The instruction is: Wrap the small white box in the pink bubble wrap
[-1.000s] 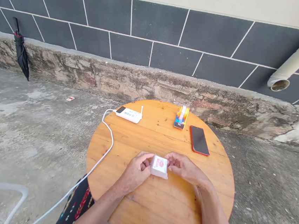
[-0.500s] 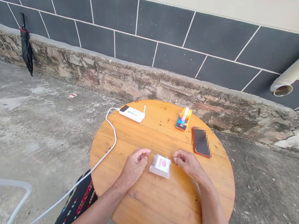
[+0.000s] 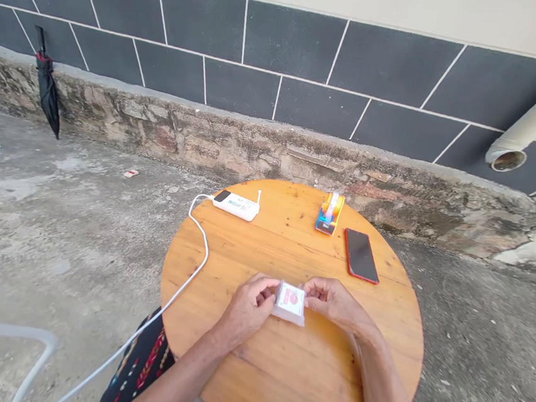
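A small white box with red print, in clear bubble wrap [image 3: 290,301], lies on the round wooden table [image 3: 273,246] between both hands. My left hand [image 3: 252,304] pinches the left side of the wrap with thumb and forefinger. On the other side, my right hand [image 3: 329,300] has its fingertips closed on the wrap's right edge. The box's printed face points up.
A white power bank [image 3: 236,205] with a white cable lies at the back left of the table. An orange and blue tape dispenser [image 3: 330,213] stands at the back right, near a red-edged phone [image 3: 361,255]. A black umbrella [image 3: 48,88] leans on the wall.
Both hands have moved inward from beside the wrapped box and taken hold of its wrap at the sides. The box has barely moved.
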Available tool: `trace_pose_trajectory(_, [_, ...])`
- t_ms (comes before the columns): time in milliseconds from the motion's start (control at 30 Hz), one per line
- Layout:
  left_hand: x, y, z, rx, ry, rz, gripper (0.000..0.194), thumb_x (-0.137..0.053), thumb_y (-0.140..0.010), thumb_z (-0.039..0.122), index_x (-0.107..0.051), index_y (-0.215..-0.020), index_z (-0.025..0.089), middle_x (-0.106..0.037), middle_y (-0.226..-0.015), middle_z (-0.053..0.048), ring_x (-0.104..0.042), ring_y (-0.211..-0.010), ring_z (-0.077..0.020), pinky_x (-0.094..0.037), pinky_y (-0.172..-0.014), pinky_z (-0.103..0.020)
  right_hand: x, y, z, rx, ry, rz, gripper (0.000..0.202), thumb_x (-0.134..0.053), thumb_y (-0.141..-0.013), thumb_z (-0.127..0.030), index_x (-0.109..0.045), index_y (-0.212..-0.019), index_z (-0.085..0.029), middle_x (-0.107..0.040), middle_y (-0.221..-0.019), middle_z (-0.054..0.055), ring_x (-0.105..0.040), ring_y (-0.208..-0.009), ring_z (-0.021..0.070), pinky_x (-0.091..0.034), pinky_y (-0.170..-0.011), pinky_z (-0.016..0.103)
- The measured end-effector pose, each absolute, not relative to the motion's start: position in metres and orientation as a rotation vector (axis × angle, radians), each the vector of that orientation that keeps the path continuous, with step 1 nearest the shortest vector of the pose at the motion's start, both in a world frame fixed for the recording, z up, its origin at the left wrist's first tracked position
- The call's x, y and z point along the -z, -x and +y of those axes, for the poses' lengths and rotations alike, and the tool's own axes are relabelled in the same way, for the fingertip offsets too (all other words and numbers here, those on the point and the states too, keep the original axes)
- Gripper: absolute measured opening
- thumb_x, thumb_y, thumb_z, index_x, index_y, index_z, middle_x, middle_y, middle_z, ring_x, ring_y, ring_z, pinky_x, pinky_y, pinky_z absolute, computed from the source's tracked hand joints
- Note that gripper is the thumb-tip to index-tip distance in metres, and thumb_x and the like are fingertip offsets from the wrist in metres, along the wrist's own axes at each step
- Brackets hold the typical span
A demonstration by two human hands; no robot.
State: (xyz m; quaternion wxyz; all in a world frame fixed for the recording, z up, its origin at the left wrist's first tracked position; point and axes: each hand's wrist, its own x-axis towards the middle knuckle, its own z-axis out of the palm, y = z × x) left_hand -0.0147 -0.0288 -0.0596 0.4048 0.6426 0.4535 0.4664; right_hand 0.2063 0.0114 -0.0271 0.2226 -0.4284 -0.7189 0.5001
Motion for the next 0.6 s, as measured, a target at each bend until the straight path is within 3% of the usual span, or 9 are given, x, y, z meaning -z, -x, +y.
trace_pose_trajectory(267, [0.051, 0.016, -0.031, -1.153, -1.643, 1.120, 0.036, -0.045, -0.076, 0.007, -0.067, -0.101, 0.018, -0.062, -0.095, -0.005, -0.059, -0.079, -0.0150, -0.049, -0.070, -0.025, 0.026, -0.207, 0.010, -1.448, 1.132, -1.971, 0.021, -0.067, -0.077, -0.036, -0.063, -0.082, -0.016, -0.062, -0.074, 0.000, -0.054, -0.066, 0.0131, -0.041, -0.063, 0.024])
trace_pose_trajectory(467, [0.058, 0.021, -0.032, -1.224, -1.528, 1.126, 0.038, -0.048, -0.072, 0.009, -0.062, -0.107, 0.015, -0.056, -0.092, -0.005, -0.055, -0.066, -0.0115, -0.045, -0.056, -0.022, 0.023, -0.217, 0.011, -1.390, 1.204, -1.910, 0.024, -0.067, -0.077, -0.035, -0.061, -0.092, -0.017, -0.057, -0.072, -0.002, -0.050, -0.064, 0.0122, -0.038, -0.060, 0.023])
trace_pose_trajectory(600, [0.054, 0.021, -0.034, -1.187, -1.617, 1.082, 0.043, -0.053, -0.071, 0.011, -0.060, -0.113, 0.017, -0.055, -0.107, -0.008, -0.055, -0.069, -0.0112, -0.042, -0.052, -0.021, 0.026, -0.214, 0.011, -1.422, 1.171, -1.933, 0.023, -0.066, -0.078, -0.035, -0.062, -0.091, -0.017, -0.057, -0.071, -0.002, -0.050, -0.064, 0.0119, -0.038, -0.060, 0.023])
